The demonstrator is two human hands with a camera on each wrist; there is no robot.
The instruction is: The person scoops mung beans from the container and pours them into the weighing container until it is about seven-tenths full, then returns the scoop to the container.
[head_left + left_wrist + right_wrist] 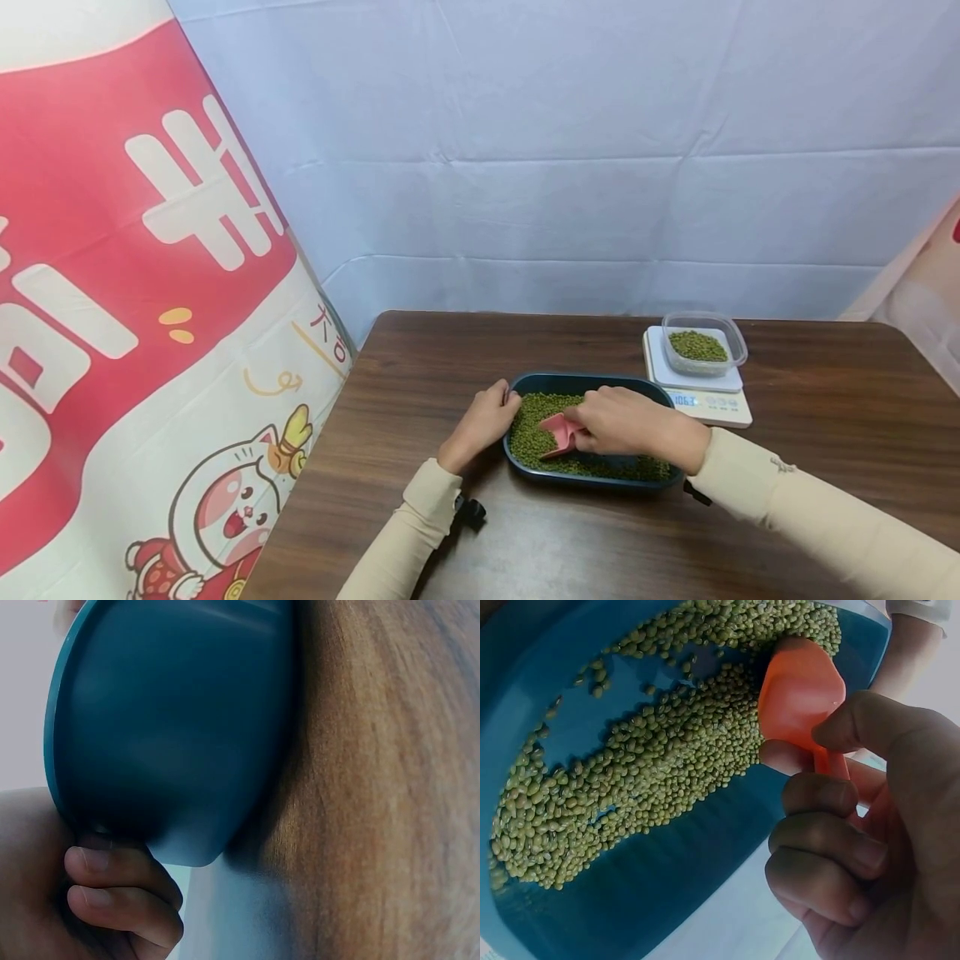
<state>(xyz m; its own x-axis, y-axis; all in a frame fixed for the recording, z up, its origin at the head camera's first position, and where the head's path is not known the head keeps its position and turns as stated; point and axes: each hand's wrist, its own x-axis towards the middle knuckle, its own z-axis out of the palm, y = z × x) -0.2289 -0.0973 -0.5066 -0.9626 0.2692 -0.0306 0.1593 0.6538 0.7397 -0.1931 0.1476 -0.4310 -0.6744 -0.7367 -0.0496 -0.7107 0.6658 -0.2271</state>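
Note:
A dark blue-green tub [592,482] on the table holds a layer of green mung beans [528,425]. My left hand [483,421] grips the tub's left end at the rim; in the left wrist view its curled fingers [124,892] lie against the outside wall. My right hand [622,421] holds a pink scoop [558,435] by its handle, thumb and fingers wrapped round it. In the right wrist view the scoop's bowl [799,694] sits down among the beans [652,772], and part of the tub's floor shows bare. Whether beans lie in the scoop I cannot tell.
Behind the tub on the right stands a white kitchen scale [708,406] with a lit display. On it rests a clear plastic container [738,348] with some green beans inside. The brown wooden table [442,350] ends at a pale cloth backdrop [562,208]; a printed banner [247,367] hangs left.

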